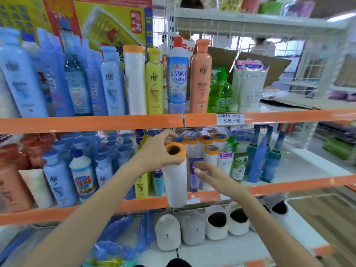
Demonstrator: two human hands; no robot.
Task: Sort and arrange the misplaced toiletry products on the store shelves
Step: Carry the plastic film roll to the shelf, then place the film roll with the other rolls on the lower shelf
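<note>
My left hand grips the top of a white roll with an orange core, held upright in front of the middle shelf's orange edge. My right hand hovers just right of the roll, fingers apart, holding nothing, in front of a purple tube. Several similar white rolls with orange ends stand behind on the middle shelf. One more such roll stands on the upper shelf among shampoo bottles.
Blue, yellow and orange bottles crowd the upper shelf, with a green pump bottle to the right. Blue bottles and an "84" bottle fill the middle shelf's left. Grey and white slippers lie on the bottom shelf.
</note>
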